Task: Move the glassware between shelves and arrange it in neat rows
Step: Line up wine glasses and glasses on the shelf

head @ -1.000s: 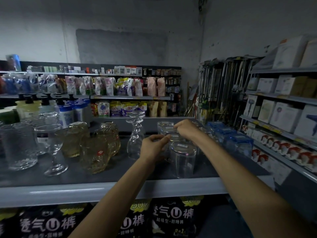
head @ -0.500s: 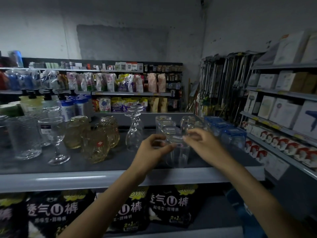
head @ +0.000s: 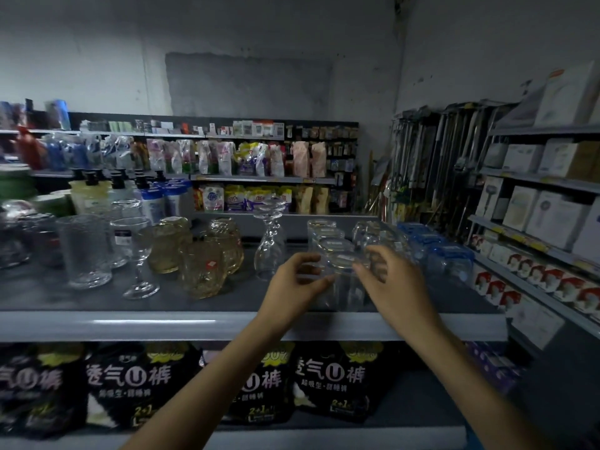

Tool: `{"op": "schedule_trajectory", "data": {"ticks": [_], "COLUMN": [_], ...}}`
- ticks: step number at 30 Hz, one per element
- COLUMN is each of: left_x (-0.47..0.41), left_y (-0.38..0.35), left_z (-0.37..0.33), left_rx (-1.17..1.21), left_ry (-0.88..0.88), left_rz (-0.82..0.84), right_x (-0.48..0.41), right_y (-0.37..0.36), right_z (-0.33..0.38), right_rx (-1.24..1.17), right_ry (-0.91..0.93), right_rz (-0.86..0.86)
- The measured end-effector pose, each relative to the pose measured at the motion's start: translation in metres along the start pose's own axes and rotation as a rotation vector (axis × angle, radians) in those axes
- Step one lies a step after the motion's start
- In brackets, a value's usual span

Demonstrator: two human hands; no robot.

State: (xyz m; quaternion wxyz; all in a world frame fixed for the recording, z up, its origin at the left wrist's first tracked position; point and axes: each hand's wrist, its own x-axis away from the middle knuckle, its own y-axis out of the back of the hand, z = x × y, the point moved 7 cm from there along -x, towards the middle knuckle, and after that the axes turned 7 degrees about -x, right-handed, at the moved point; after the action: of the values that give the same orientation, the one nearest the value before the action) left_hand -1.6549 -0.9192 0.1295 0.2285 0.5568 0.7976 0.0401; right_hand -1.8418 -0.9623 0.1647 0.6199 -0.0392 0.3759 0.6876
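Tumbler (head: 341,287) at the row's front: right hand (head: 394,287) has quit the rear glasses (head: 324,233) to join left hand (head: 290,287), which curls round it; right's hold unclear. Aligning reaches the front.

Lower centre, black packs (head: 331,381) with white lettering; far right, white boxes (head: 558,219); left, pump bottles (head: 89,196); upper centre, pouches (head: 253,159).
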Motion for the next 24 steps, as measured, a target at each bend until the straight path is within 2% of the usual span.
{"op": "schedule_trajectory", "data": {"ticks": [4,8,11,14,19,24], "left_x": [0.03,0.071,0.085,0.077,0.035,0.012], "left_y": [0.047,0.127,0.197,0.259,0.317,0.331], "left_z": [0.0,-0.004,-0.005,-0.003,0.023,0.04], "left_rx": [-0.189,-0.466,-0.707,-0.912,-0.831,-0.711], "left_ry": [-0.127,-0.297,-0.329,-0.291,-0.247,-0.234], "left_rz": [-0.151,-0.351,-0.532,-0.662,-0.563,-0.4], "right_x": [0.027,0.037,0.022,-0.004,-0.034,-0.041], "right_y": [-0.02,-0.083,-0.144,-0.202,-0.277,-0.298], "right_z": [0.062,0.135,0.181,0.217,0.239,0.237], "right_rx": [0.013,-0.069,-0.115,-0.124,0.051,-0.008], "right_ry": [0.244,0.439,0.499,0.466,0.433,0.405], "right_rz": [-0.041,0.105,0.224,0.316,0.425,0.364]}}
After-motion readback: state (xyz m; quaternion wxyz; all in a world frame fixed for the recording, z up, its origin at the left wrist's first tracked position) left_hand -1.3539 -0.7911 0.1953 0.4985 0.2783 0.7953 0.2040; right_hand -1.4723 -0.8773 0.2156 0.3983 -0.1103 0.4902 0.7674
